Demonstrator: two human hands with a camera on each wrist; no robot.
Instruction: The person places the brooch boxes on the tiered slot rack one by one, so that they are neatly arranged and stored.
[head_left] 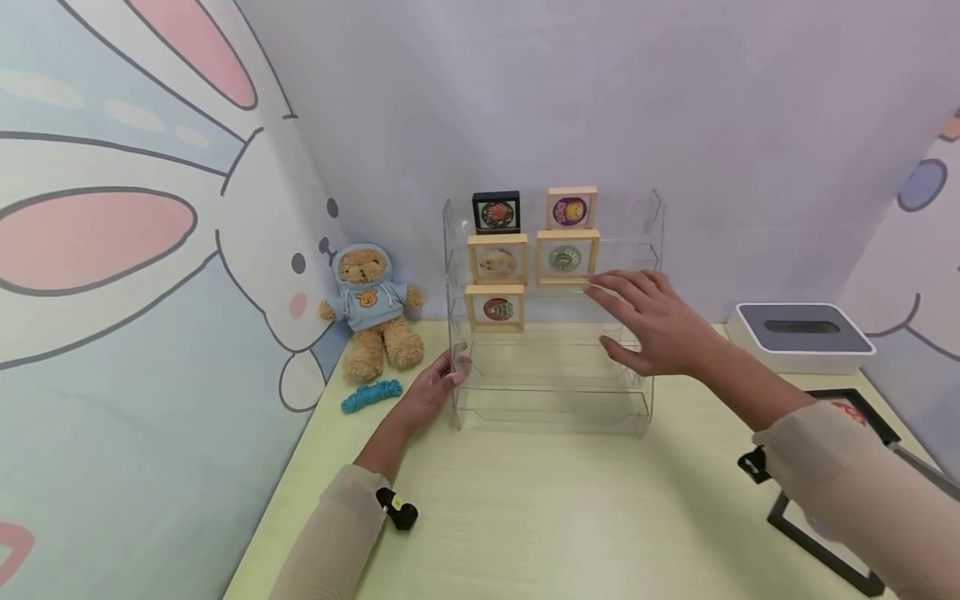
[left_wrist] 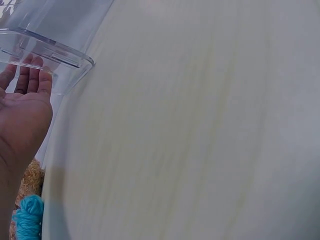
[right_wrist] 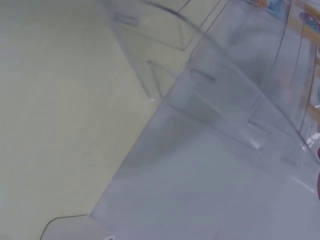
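A clear acrylic tiered display rack stands on the table, with small square picture frames on its upper tiers. My left hand grips the rack's left side panel low down, thumb and fingers about its edge; the left wrist view shows fingertips against the clear plastic. My right hand is raised before the rack's right part, fingers spread and holding nothing. Its fingertips are close to the lower right corner of a light wooden frame with a green round picture; contact is unclear. The right wrist view leaves this hand out.
A teddy bear in a blue hoodie sits left of the rack, with a blue yarn bundle before it. Right of the rack stands a white box with a grey slotted top. Larger black frames lie partly under my right sleeve.
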